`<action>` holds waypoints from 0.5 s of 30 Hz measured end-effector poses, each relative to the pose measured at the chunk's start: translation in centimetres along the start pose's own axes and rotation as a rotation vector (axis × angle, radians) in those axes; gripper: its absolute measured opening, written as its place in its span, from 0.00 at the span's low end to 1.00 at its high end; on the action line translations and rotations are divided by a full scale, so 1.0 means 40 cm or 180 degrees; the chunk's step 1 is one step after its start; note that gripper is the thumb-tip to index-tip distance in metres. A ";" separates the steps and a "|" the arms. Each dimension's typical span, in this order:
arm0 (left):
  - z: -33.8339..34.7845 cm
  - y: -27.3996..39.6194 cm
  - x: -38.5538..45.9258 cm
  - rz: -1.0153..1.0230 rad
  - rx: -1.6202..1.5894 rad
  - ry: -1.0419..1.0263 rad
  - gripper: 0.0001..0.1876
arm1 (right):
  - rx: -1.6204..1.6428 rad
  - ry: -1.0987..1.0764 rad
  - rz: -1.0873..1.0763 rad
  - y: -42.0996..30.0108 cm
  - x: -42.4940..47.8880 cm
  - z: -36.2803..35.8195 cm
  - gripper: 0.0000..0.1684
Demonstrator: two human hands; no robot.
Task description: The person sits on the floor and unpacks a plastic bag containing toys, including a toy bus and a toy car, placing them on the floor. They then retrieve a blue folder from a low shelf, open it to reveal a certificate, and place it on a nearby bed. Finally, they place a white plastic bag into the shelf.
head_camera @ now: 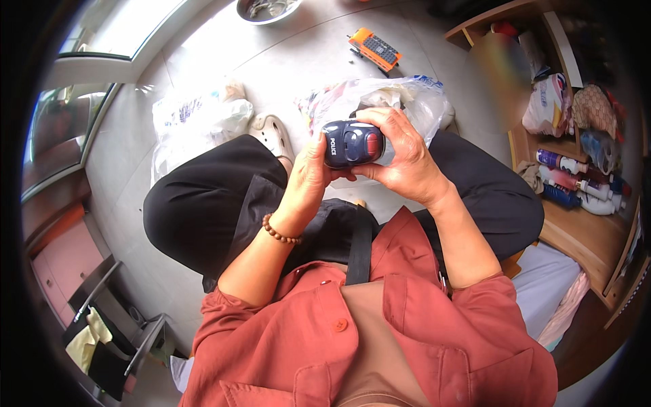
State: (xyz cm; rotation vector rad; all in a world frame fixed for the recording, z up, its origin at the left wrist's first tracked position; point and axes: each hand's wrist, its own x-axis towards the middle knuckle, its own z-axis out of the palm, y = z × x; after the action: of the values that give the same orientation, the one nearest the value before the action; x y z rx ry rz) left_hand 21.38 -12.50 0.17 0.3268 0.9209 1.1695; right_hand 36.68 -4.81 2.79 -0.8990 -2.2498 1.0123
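Observation:
Between my two hands is a dark blue toy police car with a red part at its right end and white lettering at its left. My left hand grips its left end, the thumb upright along the side. My right hand holds the right end, with fingers over the far edge and the thumb at the near edge. Just beyond the toy, an open clear plastic bag with things inside lies on the floor. Another white plastic bag lies to the left, beside a pale clog.
An orange toy vehicle and a metal basin are on the tiled floor ahead. Wooden shelving with bottles and bags stands at the right. A chair with a yellow cloth is at the lower left.

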 end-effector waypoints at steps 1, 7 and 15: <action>0.000 -0.005 0.002 0.0034 0.0179 -0.0067 0.26 | -0.0113 0.0057 0.0005 -0.006 -0.006 -0.011 0.38; 0.023 0.003 0.006 0.0817 0.1649 0.0457 0.16 | -0.0806 0.1675 0.0304 -0.037 -0.059 -0.319 0.36; 0.081 0.141 -0.033 0.1402 0.3472 0.0798 0.13 | -0.0938 0.3038 0.2588 0.399 -0.417 -0.428 0.38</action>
State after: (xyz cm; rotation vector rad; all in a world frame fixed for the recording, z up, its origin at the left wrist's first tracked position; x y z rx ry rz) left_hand 20.08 -10.72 6.43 1.3324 1.7271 1.0050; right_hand 64.72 -1.43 -2.54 -1.9855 -1.2090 0.3403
